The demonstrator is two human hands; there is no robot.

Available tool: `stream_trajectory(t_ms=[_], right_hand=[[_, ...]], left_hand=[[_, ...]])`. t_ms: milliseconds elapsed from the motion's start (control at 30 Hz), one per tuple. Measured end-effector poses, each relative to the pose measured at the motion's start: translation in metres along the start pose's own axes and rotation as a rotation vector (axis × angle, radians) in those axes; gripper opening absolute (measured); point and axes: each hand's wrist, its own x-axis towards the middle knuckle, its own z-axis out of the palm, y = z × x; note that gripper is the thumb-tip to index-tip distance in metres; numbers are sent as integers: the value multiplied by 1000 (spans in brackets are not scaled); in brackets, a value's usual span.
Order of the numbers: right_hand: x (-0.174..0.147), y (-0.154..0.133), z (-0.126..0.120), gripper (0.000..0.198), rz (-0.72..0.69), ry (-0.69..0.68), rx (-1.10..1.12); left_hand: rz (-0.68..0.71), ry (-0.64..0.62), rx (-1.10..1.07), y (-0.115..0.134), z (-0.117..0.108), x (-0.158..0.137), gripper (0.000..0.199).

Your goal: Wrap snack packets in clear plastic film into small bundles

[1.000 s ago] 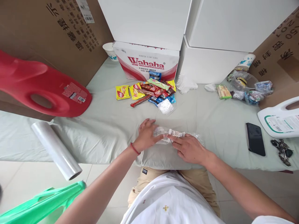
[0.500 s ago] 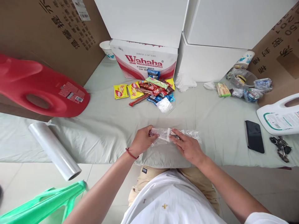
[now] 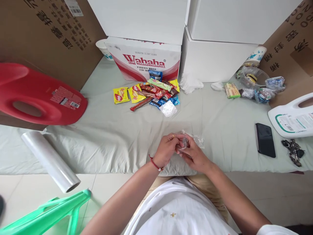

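Close to the front edge of the cloth-covered table (image 3: 132, 143), my two hands meet around a crumpled piece of clear plastic wrap (image 3: 199, 141). Fingers of my left hand (image 3: 168, 147) are curled and pinch the gathered part of the wrap. My right hand (image 3: 195, 153) grips the same bunch from the other side, its thumb and fingertips pressed in. A loose end of the wrap spreads to the right on the cloth. Whatever lies inside the bunch is hidden by my fingers. Beyond my hands lies a pile of wrapped snacks (image 3: 156, 91), with a clear-wrapped packet (image 3: 168, 109) at its near side.
On the left are a red jug (image 3: 58, 98) and a roll of plastic film (image 3: 50, 161) overhanging the edge. A phone (image 3: 265, 140), keys (image 3: 294, 151) and a white bottle (image 3: 290, 119) lie right. Boxes (image 3: 146, 58) line the back; a green stool (image 3: 58, 209) stands below.
My left hand has moved right to meet my right hand. The wrap, stretched out flat before, is now bunched between my fingers. The view has shifted slightly.
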Motion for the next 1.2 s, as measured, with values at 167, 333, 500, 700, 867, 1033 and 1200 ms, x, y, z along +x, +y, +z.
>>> stream_trajectory(t_ms=[167,333,500,700,867,1033,1200], right_hand=[[-13,3,-34,29,63,41,135],[-5,29,-59,37,439,461,-97],[15,43,-59,41,485,210,-248],[15,34,-58,37,490,250,17],[9,39,-47,42,672,351,198],[22,17,-40,30,664,509,248],[33,-24,-16,21,338,507,-27]], left_hand=[[347,82,498,-18,-1,2,36],[402,107,1072,-16,13,2,45],[292,62,1484,10,24,-2,38],[525,13,1376,11,9,14,27],[378,-120,1033,-10,-3,28,33],[302,-42,948,-14,6,27,31],[348,50,909,-13,11,26,15]])
